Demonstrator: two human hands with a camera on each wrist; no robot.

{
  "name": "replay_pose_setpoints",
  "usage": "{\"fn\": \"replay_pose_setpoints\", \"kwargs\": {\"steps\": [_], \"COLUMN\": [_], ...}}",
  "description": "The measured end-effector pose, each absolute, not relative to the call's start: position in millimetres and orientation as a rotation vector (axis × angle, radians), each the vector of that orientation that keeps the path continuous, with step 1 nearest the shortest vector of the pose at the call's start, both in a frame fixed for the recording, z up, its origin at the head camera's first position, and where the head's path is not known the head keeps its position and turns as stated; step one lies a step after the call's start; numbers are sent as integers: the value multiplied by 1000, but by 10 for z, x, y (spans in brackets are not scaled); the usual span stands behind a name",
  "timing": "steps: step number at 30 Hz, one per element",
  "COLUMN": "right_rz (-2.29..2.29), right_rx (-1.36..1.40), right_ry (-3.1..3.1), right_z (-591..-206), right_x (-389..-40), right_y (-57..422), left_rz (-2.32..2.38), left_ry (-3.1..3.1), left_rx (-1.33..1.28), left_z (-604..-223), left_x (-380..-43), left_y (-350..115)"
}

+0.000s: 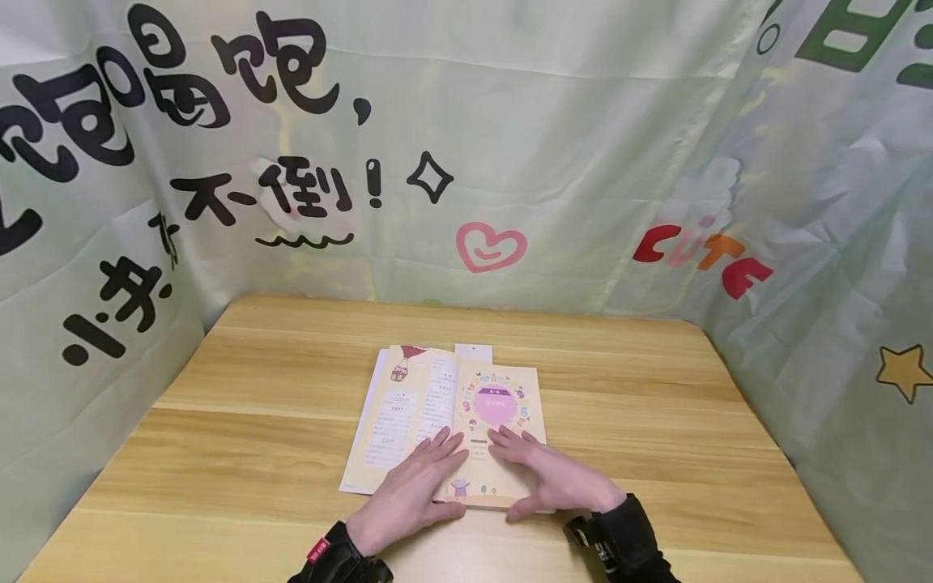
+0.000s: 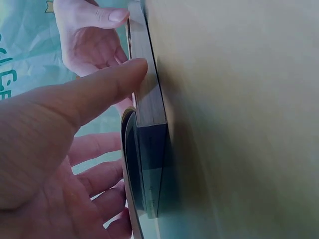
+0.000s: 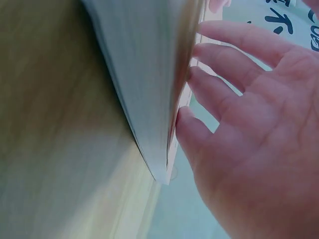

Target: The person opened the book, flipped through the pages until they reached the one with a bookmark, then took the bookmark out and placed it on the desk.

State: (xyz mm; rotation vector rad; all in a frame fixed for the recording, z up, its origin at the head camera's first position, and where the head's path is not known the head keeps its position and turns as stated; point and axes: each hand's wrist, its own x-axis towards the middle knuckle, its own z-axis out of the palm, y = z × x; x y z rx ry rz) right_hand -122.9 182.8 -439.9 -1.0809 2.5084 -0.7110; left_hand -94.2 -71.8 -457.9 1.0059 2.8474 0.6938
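Observation:
An open book (image 1: 496,470) lies on the table, its left page printed with columns of text and its right page with a pink circle ringed by small coloured figures. My left hand (image 1: 411,490) rests with spread fingers over the lower inner part of the left page. In the left wrist view its thumb (image 2: 109,87) lies against the bottom edge of the thick page block (image 2: 149,79). My right hand (image 1: 557,478) touches the lower right page with its fingertips, as the right wrist view shows near the book's side edge (image 3: 144,74). Palms hide parts of both pages.
A white card-like piece (image 1: 474,352) sticks out beyond the top of the book. The wooden table (image 1: 255,389) extends around it on all sides. Behind and beside it hangs a pale printed cloth (image 1: 568,162) with lettering, a heart and a star.

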Motion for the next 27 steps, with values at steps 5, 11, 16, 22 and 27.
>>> {"fn": "replay_pose_setpoints", "kwargs": {"steps": [5, 11, 16, 22, 27], "right_rz": [-676, -647, -644, -655, -691], "right_rx": [-1106, -1154, -1154, -1121, -1113], "right_ry": [2512, 2546, 2564, 2545, 2512], "right_z": [-4397, -4415, -4410, -4392, -4383], "right_x": [-1220, -1201, -1193, -1189, -1193], "right_y": [1805, 1761, 1737, 1751, 1781], "left_rz": [695, 684, 683, 685, 686], "left_ry": [2849, 2856, 2857, 2857, 2857], "left_rx": [1003, 1009, 1012, 1018, 1021], "left_z": [-4593, -4593, -4592, -4586, -4585], "left_x": [-941, -944, -942, -938, -937], "left_y": [-714, -703, -704, -704, -704]}}
